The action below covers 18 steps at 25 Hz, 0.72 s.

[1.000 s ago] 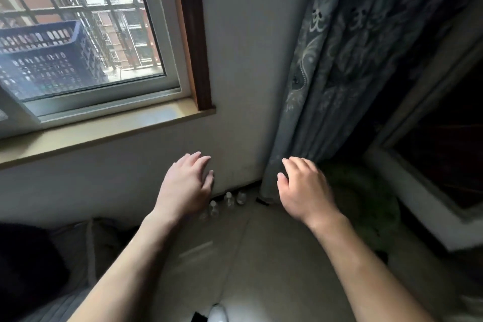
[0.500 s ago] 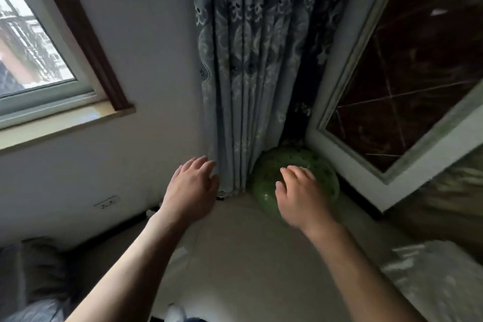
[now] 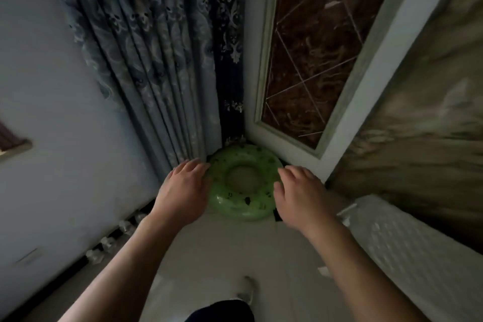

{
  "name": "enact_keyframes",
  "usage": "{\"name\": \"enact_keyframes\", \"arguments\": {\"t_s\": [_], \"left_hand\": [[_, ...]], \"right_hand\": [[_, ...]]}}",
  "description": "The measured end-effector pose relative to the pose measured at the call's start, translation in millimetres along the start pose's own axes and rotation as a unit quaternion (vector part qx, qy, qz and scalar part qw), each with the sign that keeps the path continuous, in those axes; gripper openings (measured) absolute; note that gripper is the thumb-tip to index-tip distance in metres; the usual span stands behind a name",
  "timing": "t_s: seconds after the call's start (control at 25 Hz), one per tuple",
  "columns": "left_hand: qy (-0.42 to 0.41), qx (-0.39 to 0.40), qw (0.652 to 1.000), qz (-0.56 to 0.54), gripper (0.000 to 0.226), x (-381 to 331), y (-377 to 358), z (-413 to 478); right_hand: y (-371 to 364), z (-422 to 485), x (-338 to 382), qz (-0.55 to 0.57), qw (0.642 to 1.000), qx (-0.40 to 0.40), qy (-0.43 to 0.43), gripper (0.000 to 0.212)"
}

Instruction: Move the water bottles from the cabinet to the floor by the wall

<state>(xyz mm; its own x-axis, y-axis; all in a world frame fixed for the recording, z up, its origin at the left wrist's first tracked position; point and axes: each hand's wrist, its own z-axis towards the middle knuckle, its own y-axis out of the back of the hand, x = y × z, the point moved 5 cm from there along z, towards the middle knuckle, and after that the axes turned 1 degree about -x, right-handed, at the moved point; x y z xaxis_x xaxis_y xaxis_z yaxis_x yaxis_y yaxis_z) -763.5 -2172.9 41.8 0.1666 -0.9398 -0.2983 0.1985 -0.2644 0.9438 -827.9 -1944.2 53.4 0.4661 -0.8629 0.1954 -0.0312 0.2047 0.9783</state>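
Observation:
Several small clear water bottles [image 3: 109, 242] stand in a row on the floor along the foot of the left wall. My left hand [image 3: 184, 187] is stretched out in front of me, fingers relaxed, holding nothing, to the right of the bottles and well above them. My right hand [image 3: 300, 195] hovers at the same height, also loose and empty. No cabinet is in view.
A green inflatable ring [image 3: 244, 181] lies in the corner between my hands. A patterned curtain [image 3: 156, 60] hangs above it. A white-framed dark panel [image 3: 308, 60] leans at the right. A white padded surface [image 3: 413, 256] fills the lower right. My foot [image 3: 247, 291] stands on the pale floor.
The view has swung right: the window has left the frame and the green ring now sits centred between my hands. Both hands stay empty and held out in front.

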Motion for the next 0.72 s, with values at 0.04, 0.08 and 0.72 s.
{"name": "enact_keyframes", "arguments": {"t_s": [0.04, 0.08, 0.72], "left_hand": [[-0.013, 0.006, 1.0, -0.002, 0.052, -13.3, -7.6, 8.2], [-0.026, 0.011, 1.0, -0.002, 0.05, -27.1, -16.5, 17.0], [-0.132, 0.084, 0.987, -0.025, 0.044, -221.3, -132.9, 174.8]], "right_hand": [[1.6, -2.2, -14.8, -0.007, 1.0, -0.002, -0.01, 0.042], [2.7, -3.9, -30.0, -0.011, 1.0, -0.003, -0.023, 0.042], [29.9, 50.9, -267.2, -0.029, 0.989, -0.014, -0.148, 0.036]]}}
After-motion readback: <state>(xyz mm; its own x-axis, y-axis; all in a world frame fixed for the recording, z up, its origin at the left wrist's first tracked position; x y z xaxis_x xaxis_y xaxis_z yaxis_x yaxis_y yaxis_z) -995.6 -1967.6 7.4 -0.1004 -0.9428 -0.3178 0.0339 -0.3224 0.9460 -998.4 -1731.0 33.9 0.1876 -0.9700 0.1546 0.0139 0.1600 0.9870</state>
